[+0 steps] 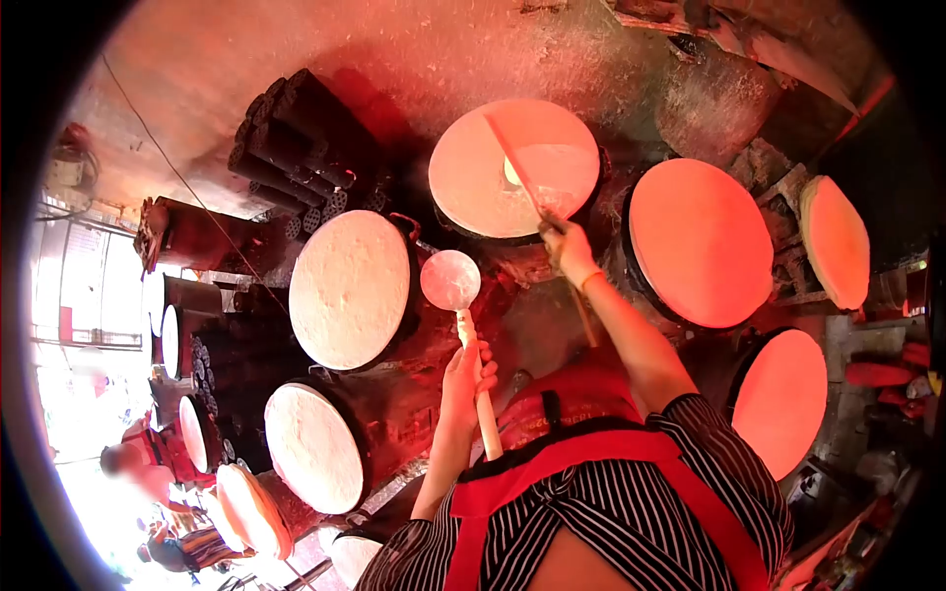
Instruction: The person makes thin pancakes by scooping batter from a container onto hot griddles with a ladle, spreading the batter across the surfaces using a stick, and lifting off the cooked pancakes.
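Note:
My left hand (463, 379) is closed around the pale handle of a ladle (450, 281). The ladle's round bowl is raised between two griddles and looks coated in something pale. In my right hand (572, 254) is a long thin stick (514, 163), which slants across the far round griddle (463, 202). A pale layer covers that griddle, with a glossier patch on its right side and a small bright round spot beside the stick. My fingers wrap the stick near the griddle's front rim, and its other end extends back below my hand.
More round pale-topped griddles stand around me, at left (352, 291), lower left (313, 448), right (702, 243) and lower right (781, 404). Dark honeycomb coal cylinders (305, 138) are stacked behind. Another person (148, 473) is at the far left, near a bright opening.

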Demonstrator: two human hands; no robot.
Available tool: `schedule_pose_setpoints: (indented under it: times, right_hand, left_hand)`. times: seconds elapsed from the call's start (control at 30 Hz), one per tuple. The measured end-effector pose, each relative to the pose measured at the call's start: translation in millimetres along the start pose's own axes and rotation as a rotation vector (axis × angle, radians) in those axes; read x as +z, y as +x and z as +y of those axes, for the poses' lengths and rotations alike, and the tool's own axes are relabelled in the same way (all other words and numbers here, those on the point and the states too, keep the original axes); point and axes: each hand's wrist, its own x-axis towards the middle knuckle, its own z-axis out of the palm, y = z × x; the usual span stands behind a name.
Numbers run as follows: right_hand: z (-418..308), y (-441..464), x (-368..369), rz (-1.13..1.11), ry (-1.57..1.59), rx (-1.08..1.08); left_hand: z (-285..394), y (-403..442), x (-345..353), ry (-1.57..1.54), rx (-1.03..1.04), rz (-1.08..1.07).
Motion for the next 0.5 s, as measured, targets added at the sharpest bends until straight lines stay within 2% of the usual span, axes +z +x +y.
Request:
schedule_pose_setpoints:
  times: [0.1, 0.13, 0.2, 0.23, 0.27, 0.33, 0.4, 0.43, 0.47, 0.5]
  right_hand:
    - [10, -12, -23, 0.235, 0.023, -0.108]
    - [25, -21, -22, 0.421, 0.047, -0.219]
    - [32, -47, -9, 0.285, 0.017, 0.0]
    - [27, -54, 2, 0.26, -0.188, -0.219]
    - [46, -44, 14, 0.186, -0.186, -0.373]
    - [10, -34, 4, -0.057, -0.089, -0.03]
    - [7, -2, -19, 0.097, -0.283, -0.149]
    - [14, 12, -27, 0.232, -0.164, -0.106]
    - [22, 20, -35, 0.302, -0.165, -0.156]
    - [12, 11, -41, 0.193, -0.191, -0.12]
  left_hand:
    - [1, 1, -4, 0.035, -0.015, 0.036]
    - [0, 1, -5, 0.046, -0.024, 0.054]
    - [1, 2, -5, 0.068, -0.02, 0.045]
    - [1, 3, -5, 0.083, -0.017, 0.041]
    - [1, 3, -6, 0.072, -0.022, 0.019]
    - [1, 5, -7, 0.06, -0.03, -0.027]
    - [3, 4, -5, 0.084, -0.056, -0.028]
    - [4, 4, -3, 0.094, -0.072, -0.028]
    - [4, 6, -2, 0.086, -0.075, -0.036]
    - [4, 8, -2, 0.079, -0.078, -0.041]
